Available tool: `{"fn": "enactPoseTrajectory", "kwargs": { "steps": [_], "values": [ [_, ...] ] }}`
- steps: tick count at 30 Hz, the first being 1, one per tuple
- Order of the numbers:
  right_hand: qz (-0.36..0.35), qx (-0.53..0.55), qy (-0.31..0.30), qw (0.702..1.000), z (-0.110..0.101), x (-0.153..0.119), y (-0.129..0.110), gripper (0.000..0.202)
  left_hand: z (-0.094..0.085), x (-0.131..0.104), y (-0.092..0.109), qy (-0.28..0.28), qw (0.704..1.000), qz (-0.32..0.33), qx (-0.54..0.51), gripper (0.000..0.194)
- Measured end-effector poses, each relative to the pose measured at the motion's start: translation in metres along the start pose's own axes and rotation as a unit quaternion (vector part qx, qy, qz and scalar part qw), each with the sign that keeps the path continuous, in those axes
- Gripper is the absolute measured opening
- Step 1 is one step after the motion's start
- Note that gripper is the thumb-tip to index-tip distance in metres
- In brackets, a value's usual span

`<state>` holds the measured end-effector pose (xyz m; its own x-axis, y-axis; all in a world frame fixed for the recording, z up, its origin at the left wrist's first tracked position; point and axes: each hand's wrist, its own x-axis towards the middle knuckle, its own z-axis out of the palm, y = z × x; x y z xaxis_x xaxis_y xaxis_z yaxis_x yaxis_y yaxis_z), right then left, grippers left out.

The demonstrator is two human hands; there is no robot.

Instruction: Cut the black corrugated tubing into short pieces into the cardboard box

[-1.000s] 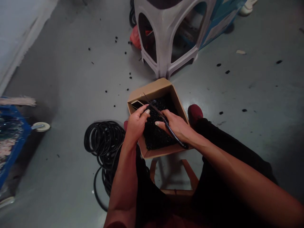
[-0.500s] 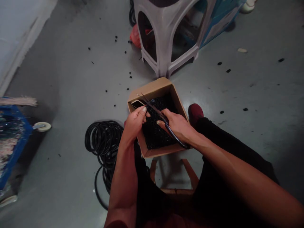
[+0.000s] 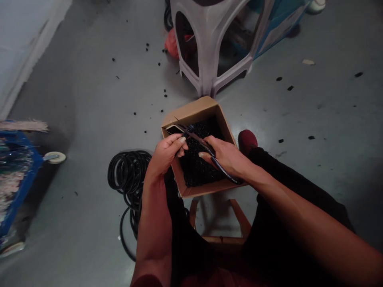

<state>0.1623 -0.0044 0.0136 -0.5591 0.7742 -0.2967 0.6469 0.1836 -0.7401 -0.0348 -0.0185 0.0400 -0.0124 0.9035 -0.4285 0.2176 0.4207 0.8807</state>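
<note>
My right hand (image 3: 223, 153) is closed round a pair of scissors (image 3: 194, 136), whose blades point up and left and stand slightly apart. Close by, my left hand (image 3: 171, 150) is closed in a pinch. A short end of black tubing (image 3: 186, 134) sticks out past its thumb, at the blades. Both hands are over an open cardboard box (image 3: 191, 111) that holds a heap of small black cut pieces (image 3: 200, 167). In the box's far left corner, partly behind the blades, lies a flat dark object with a pale rim (image 3: 174, 129).
Coils of black tubing (image 3: 127, 171) lie on the floor left of the box. A grey plastic stool (image 3: 208, 52) stands just beyond it, beside a blue box (image 3: 278, 28). A blue wheeled container (image 3: 20, 167) is at far left. Small black bits are scattered across the floor.
My left hand has shifted slightly left, and a black tubing end now shows between its thumb and the scissors. The scissor blades appear closer together. The view has moved a little.
</note>
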Motion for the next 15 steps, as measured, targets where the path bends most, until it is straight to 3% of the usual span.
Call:
{"fn": "enactPoseTrajectory", "kwargs": {
  "steps": [6,10,15],
  "values": [
    [0.019,0.033,-0.019,0.999,0.003,0.0,0.001,0.038,0.001,0.007,-0.01,0.1,0.982,0.057,0.152,0.03],
    [0.036,0.07,-0.018,0.997,0.004,-0.001,-0.001,0.041,0.006,0.007,-0.012,0.121,0.958,0.106,0.236,0.024],
    [0.071,0.146,-0.038,0.986,0.006,-0.001,-0.004,0.043,0.015,0.005,-0.01,0.126,0.95,0.116,0.262,0.022]
  ]
}}
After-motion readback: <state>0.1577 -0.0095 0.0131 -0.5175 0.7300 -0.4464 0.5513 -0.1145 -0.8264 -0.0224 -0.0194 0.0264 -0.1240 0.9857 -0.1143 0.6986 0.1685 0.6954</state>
